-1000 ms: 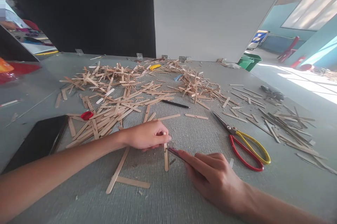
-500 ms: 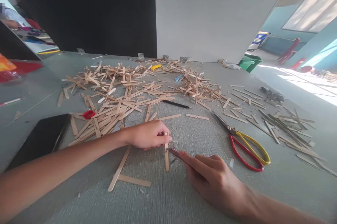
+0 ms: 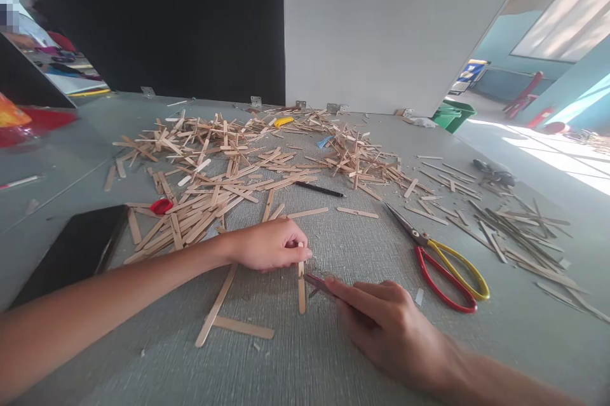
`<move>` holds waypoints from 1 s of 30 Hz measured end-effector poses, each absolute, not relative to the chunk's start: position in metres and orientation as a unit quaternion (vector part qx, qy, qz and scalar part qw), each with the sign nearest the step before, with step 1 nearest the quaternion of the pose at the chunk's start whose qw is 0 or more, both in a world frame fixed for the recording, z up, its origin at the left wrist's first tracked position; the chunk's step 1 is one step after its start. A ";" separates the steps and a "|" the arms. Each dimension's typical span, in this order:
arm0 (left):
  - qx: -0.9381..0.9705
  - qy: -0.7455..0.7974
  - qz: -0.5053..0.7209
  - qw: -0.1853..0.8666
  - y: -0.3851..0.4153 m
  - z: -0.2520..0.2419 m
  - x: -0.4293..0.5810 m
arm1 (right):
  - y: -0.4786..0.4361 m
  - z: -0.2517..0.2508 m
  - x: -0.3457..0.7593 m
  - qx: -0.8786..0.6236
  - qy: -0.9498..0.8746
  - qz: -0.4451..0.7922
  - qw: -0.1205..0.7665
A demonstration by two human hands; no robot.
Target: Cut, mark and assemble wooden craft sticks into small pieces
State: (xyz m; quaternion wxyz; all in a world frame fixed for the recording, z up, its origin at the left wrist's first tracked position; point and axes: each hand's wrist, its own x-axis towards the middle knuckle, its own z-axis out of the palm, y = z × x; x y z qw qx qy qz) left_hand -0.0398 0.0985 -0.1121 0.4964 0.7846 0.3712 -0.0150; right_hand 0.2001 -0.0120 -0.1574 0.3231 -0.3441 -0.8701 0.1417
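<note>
One wooden stick (image 3: 302, 295) lies at the near middle of the tabletop (image 3: 267, 374), its far end pinched in the grip of the left hand (image 3: 271, 246), likely for steadiness. The grip of the right hand (image 3: 381, 317) clasps a thin knife (image 3: 317, 282), forefinger along it, probably for control, tip just beside the stick's dark mark.

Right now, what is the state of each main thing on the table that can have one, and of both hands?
Wooden stick: held at its far end, dark mark near its middle
Thin tool: held, tip beside the stick, contact unclear
Left hand: closed on the stick
Right hand: closed around the tool
Scissors: lying, blades together
Black pen: lying
Black phone: lying flat, screen dark
Loose sticks: heaped
</note>
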 end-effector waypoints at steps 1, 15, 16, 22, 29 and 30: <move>0.784 0.370 -0.015 0.497 0.099 -0.112 -0.040 | -0.012 -0.157 0.201 -0.340 -0.874 0.134 0.320; 0.753 0.361 -0.008 0.550 0.100 -0.115 -0.043 | -0.001 -0.131 0.216 -0.133 -0.968 -0.142 0.160; 0.751 0.359 -0.008 0.554 0.100 -0.115 -0.043 | -0.001 -0.131 0.217 -0.124 -0.968 -0.149 0.157; 0.738 0.338 0.004 0.584 0.102 -0.114 -0.045 | 0.004 -0.136 0.220 -0.147 -0.954 -0.168 0.202; 0.711 0.328 0.008 0.622 0.102 -0.113 -0.045 | 0.005 -0.133 0.219 -0.147 -0.943 -0.168 0.245; 0.706 0.325 0.008 0.629 0.102 -0.114 -0.045 | 0.005 -0.133 0.219 -0.142 -0.942 -0.175 0.247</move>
